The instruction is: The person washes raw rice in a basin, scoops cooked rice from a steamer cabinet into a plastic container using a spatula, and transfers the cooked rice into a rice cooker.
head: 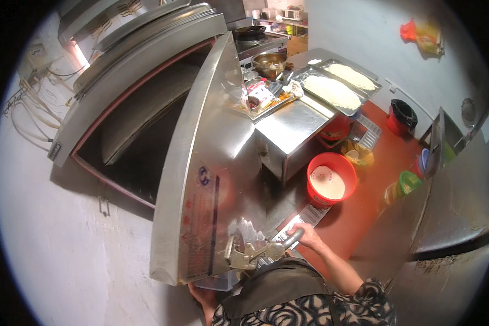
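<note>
A large stainless-steel door (224, 163) stands swung out from a metal cabinet (146, 118) whose inside is dark. My right hand (304, 236) is closed around the curved metal handle of the latch (248, 256) low on the door. Below the door's bottom corner, my left hand (203, 294) is only partly visible, close to a clear plastic container (218, 281); the door hides its fingers, so whether it holds the container cannot be told.
Ahead, a steel table (295, 122) bears trays of pale white food (332, 91), packets and a metal bowl (269, 64). A red bucket (350, 167) with whitish contents and a scoop stands on the floor beside a metal drain grate (320, 214). Tubs and a bin (399, 120) are further right.
</note>
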{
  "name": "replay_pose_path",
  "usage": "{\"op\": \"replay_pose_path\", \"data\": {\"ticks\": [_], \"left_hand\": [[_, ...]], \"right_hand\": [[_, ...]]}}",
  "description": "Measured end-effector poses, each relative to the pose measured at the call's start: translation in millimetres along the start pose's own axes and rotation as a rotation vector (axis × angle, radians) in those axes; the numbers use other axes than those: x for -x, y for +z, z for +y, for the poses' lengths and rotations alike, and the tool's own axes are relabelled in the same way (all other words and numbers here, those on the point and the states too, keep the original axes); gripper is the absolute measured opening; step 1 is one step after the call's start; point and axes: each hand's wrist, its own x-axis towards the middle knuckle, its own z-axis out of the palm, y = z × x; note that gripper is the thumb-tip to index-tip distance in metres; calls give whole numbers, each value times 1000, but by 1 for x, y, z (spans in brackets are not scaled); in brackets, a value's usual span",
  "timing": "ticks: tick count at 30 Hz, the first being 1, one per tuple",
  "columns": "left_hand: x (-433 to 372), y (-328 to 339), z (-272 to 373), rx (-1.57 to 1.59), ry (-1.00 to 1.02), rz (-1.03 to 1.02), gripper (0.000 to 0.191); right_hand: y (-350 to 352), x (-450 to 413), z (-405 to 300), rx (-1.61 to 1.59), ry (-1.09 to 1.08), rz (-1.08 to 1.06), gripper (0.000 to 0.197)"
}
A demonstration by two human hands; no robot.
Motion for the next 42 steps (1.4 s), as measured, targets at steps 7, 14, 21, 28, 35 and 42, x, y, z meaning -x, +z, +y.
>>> {"op": "replay_pose_path", "data": {"ticks": [7, 14, 21, 28, 35, 42], "left_hand": [[20, -17, -8, 29, 53, -13, 65], [34, 28, -14, 66, -8, -168, 18], [36, 35, -22, -53, 46, 66, 48], [30, 53, -29, -42, 91, 150, 23], [15, 47, -22, -42, 71, 103, 24], [12, 55, -21, -159, 127, 58, 36]], "right_hand": [[-17, 7, 14, -224, 128, 25, 20], [-62, 24, 61, -60, 70, 265, 20], [-108, 47, 89, -252, 124, 674, 19], [-142, 60, 103, -412, 119, 1052, 18], [-143, 58, 96, -527, 122, 1166, 17], [-99, 120, 216, -936, 353, 819, 21]]}}
